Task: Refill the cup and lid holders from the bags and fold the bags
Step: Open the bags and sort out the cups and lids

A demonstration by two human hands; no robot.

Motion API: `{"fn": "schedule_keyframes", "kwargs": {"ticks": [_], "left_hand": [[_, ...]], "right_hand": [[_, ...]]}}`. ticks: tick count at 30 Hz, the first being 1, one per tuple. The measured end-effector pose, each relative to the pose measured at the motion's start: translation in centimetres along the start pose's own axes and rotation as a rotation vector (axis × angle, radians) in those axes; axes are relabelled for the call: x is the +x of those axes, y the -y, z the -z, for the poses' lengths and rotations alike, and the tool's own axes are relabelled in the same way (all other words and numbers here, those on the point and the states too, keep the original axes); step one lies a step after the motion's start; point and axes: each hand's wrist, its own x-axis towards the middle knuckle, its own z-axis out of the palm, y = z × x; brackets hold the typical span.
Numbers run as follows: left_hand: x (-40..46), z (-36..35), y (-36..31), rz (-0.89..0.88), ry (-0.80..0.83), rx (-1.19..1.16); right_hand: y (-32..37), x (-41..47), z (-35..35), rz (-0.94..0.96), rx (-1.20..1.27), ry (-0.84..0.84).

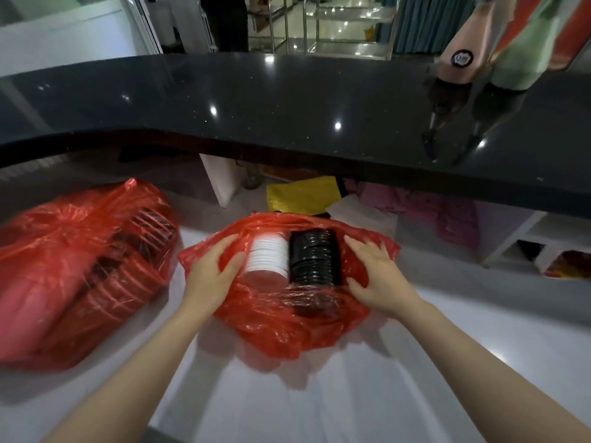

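Observation:
A small red plastic bag [281, 327] lies open on the white lower counter [351, 394]. Inside it, side by side, are a stack of white lids [267, 257] and a stack of black lids [315, 257]. My left hand [212, 266] rests on the bag's left edge with its thumb beside the white stack. My right hand [374, 276] lies with straight, spread fingers on the bag's right edge, next to the black stack. A larger red bag [76, 266] at the left holds stacked cups, seen through the plastic.
A glossy black upper counter [287, 113] runs across above the work surface. Under it lie a yellow bag [303, 195], pink bags [425, 206] and white shelf compartments [537, 238]. Pink and green cup holders [499, 36] stand at the far right.

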Motion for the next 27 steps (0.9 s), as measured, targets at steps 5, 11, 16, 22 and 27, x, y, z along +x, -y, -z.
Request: {"fn": "schedule_keyframes", "kwargs": {"ticks": [5, 11, 16, 22, 27], "left_hand": [[-2.7, 2.2, 0.1, -0.557, -0.209, 0.477], [-2.1, 2.2, 1.8, -0.242, 0.199, 0.627], [-0.8, 0.2, 3.2, -0.084, 0.478, 0.560], [-0.5, -1.3, 2.7, -0.050, 0.429, 0.404], [0.0, -2.4, 1.0, -0.043, 0.431, 0.373]], "right_hand": [[0.9, -1.9, 0.5, 0.192, -0.084, -0.285], [0.7, -2.3, -0.4, -0.119, -0.241, 0.109], [0.3, -1.6, -1.2, -0.110, -0.279, 0.275], [-0.5, -0.9, -1.6, -0.072, -0.339, 0.311], [-0.6, 0.1, 0.7, -0.141, -0.349, 0.353]]}}
